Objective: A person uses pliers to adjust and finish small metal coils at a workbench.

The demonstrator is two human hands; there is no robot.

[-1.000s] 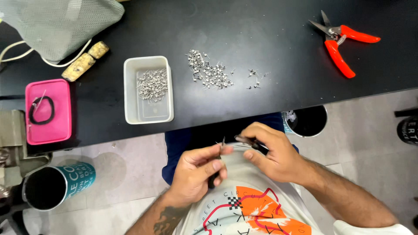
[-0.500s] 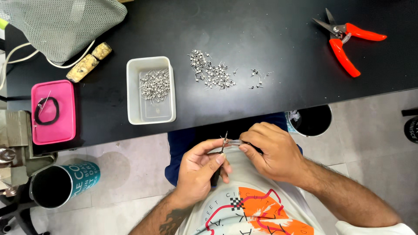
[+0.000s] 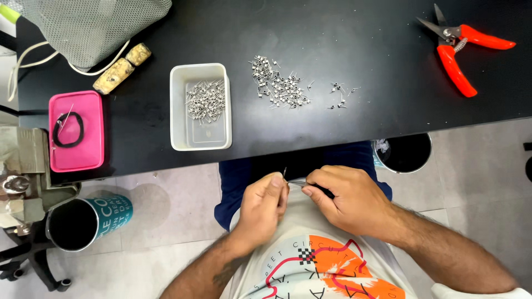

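Small wire coil worked over the lap, below the surface's near edge.
Left hand pinches wire coil; right hand grips thin tool on it. Finished pieces: white tray, loose pile mid-surface. Remaining count unclear.

Bare tabletop between metal pieces and cutters

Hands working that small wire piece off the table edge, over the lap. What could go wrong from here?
1. The left hand and right hand pinch the thin metal piece over the lap, not the black table; if it slips, it likely falls to the floor.
2. The loose pile of metal bits lies outside the white tray, so a sleeve could scatter it.
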